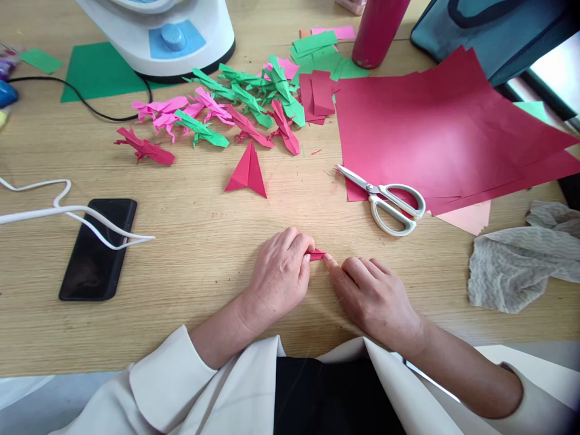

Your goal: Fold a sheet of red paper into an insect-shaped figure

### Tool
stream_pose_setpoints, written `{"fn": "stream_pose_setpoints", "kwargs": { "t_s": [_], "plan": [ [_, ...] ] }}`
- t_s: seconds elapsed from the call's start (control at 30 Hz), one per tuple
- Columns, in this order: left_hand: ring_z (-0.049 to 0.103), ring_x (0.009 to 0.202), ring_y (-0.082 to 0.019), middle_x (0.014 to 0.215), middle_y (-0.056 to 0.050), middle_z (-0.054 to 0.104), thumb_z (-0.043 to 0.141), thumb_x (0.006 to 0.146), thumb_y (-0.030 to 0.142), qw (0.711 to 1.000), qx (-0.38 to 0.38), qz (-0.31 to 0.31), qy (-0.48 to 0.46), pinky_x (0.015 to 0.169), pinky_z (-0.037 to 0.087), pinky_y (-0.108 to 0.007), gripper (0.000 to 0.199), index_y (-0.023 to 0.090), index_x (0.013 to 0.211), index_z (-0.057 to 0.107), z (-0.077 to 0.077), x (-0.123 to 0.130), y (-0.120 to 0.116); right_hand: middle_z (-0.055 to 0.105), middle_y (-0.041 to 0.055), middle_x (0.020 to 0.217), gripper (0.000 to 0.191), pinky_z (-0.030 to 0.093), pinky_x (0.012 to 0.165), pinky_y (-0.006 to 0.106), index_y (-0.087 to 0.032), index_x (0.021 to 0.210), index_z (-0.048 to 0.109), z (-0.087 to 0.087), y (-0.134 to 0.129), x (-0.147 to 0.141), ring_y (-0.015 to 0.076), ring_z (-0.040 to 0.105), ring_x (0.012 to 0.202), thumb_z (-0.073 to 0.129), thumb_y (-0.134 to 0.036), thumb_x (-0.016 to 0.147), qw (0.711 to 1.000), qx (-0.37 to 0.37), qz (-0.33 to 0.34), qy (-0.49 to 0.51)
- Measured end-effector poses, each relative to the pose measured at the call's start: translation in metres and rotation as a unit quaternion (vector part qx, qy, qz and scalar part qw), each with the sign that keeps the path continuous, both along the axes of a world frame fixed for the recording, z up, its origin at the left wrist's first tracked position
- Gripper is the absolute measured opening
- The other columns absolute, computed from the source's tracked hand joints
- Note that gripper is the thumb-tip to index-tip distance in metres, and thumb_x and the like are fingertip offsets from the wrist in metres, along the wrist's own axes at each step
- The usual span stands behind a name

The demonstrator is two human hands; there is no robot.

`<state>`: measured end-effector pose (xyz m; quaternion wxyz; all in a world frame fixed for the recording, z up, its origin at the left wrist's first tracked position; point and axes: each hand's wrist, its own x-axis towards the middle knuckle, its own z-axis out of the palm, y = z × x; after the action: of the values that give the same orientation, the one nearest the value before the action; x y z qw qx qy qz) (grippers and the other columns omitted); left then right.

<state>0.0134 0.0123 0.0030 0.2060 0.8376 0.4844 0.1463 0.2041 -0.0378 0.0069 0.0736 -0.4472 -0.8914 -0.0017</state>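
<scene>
Near the front edge of the bench, between the two hands, lay a small, narrow piece of folded red paper. The left hand grasped its left end, thumb and fingers closed around it, so that part of the paper was covered. The right hand touched the other end with a fingertip, its remaining fingers curled; whether its grip was also closed on the paper could not be told.

Taking directions from that folded piece, a red paper triangle with creases lay at eleven o'clock. Beyond it, from ten round towards twelve o'clock, spread a cluster of folded paper figures in green, pink and red, several touching or overlapping. At twelve o'clock, just beside the cluster, were small red paper pieces, with green paper pieces behind them.

The scissors lay at two o'clock, white handles towards the right, blades pointing up and left, partly over the edge of the large red sheets. A red bottle stood between twelve and one o'clock, beyond the sheets. At three o'clock, well apart from the right hand, was a crumpled grey cloth. A black phone lay at nine o'clock, crossed by a white cable.
</scene>
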Motion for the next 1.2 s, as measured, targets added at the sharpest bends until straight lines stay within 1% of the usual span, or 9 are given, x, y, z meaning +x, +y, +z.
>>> {"fn": "stream_pose_setpoints", "kwargs": {
  "t_s": [0.2, 0.27, 0.43, 0.57, 0.77, 1.03, 1.13, 1.2],
  "plan": [
    [0.054, 0.09, -0.022, 0.098, -0.004, 0.056, 0.048, 0.089, 0.012, 0.998, 0.015, -0.006, 0.067, 0.079, 0.044, -0.037, 0.013, 0.021, 0.097, 0.05, -0.0007, 0.0022, -0.0015, 0.055, 0.0072, 0.081, 0.035, 0.033, 0.064, 0.034, -0.008, 0.128, 0.056, -0.0004, 0.0006, 0.0, 0.0196, 0.043, 0.069, 0.043, -0.012, 0.096, 1.0, -0.002, -0.002, -0.011],
    [0.054, 0.09, -0.022, 0.098, -0.005, 0.055, 0.049, 0.089, 0.013, 0.997, 0.028, -0.003, 0.074, 0.08, 0.044, -0.037, 0.012, 0.021, 0.098, 0.05, -0.0019, 0.0024, -0.0026, 0.055, 0.007, 0.082, 0.036, 0.033, 0.065, 0.035, -0.009, 0.129, 0.055, -0.0011, 0.001, -0.0006, 0.0197, 0.043, 0.07, 0.044, -0.014, 0.096, 1.0, -0.007, -0.002, -0.01],
    [0.053, 0.091, -0.022, 0.098, -0.006, 0.055, 0.048, 0.091, 0.015, 0.997, 0.046, 0.0, 0.064, 0.081, 0.044, -0.037, 0.01, 0.02, 0.1, 0.049, -0.0047, 0.0014, -0.005, 0.055, 0.0058, 0.085, 0.036, 0.033, 0.066, 0.034, -0.013, 0.13, 0.056, -0.0005, 0.0035, -0.0036, 0.019, 0.044, 0.07, 0.048, -0.016, 0.095, 0.999, -0.028, 0.029, -0.004],
    [0.053, 0.092, -0.023, 0.099, -0.006, 0.055, 0.047, 0.09, 0.013, 0.998, 0.041, 0.002, 0.051, 0.082, 0.044, -0.038, 0.011, 0.019, 0.1, 0.049, -0.0057, 0.0003, -0.0058, 0.055, 0.0058, 0.085, 0.036, 0.032, 0.065, 0.034, -0.012, 0.13, 0.055, -0.001, 0.0036, -0.0035, 0.0192, 0.044, 0.07, 0.048, -0.016, 0.095, 1.0, -0.022, 0.023, -0.001],
    [0.053, 0.09, -0.022, 0.098, -0.005, 0.056, 0.046, 0.087, 0.01, 0.999, 0.032, -0.001, 0.039, 0.081, 0.044, -0.037, 0.017, 0.02, 0.1, 0.048, -0.0053, -0.0009, -0.0049, 0.055, 0.0061, 0.082, 0.03, 0.033, 0.064, 0.033, -0.008, 0.122, 0.059, -0.0068, 0.002, 0.0016, 0.0185, 0.045, 0.069, 0.046, -0.013, 0.096, 0.999, -0.014, 0.015, 0.028],
    [0.054, 0.094, -0.022, 0.102, -0.005, 0.056, 0.046, 0.086, 0.009, 1.0, 0.015, -0.005, 0.024, 0.085, 0.045, -0.038, 0.022, 0.02, 0.105, 0.049, -0.0041, -0.0022, -0.004, 0.056, 0.0044, 0.081, 0.024, 0.034, 0.064, 0.032, -0.01, 0.115, 0.062, -0.0042, 0.0013, 0.0007, 0.0165, 0.045, 0.067, 0.047, -0.014, 0.097, 0.999, -0.008, -0.004, 0.033],
    [0.054, 0.095, -0.022, 0.103, -0.005, 0.057, 0.046, 0.086, 0.008, 1.0, 0.018, -0.005, 0.021, 0.087, 0.046, -0.038, 0.024, 0.02, 0.107, 0.049, -0.0045, -0.0019, -0.0035, 0.056, 0.0044, 0.082, 0.024, 0.034, 0.064, 0.032, -0.01, 0.116, 0.062, -0.0032, -0.0002, -0.0007, 0.0165, 0.046, 0.067, 0.047, -0.014, 0.097, 1.0, -0.01, -0.007, 0.024],
    [0.055, 0.097, -0.022, 0.105, -0.006, 0.057, 0.046, 0.086, 0.007, 1.0, 0.022, -0.006, 0.013, 0.088, 0.046, -0.038, 0.026, 0.019, 0.108, 0.049, -0.0055, -0.0021, -0.0032, 0.056, 0.0046, 0.082, 0.023, 0.035, 0.065, 0.031, -0.012, 0.113, 0.063, -0.0021, -0.0003, -0.0018, 0.0168, 0.048, 0.068, 0.047, -0.015, 0.098, 0.999, -0.018, -0.014, 0.031]
  ]
}}
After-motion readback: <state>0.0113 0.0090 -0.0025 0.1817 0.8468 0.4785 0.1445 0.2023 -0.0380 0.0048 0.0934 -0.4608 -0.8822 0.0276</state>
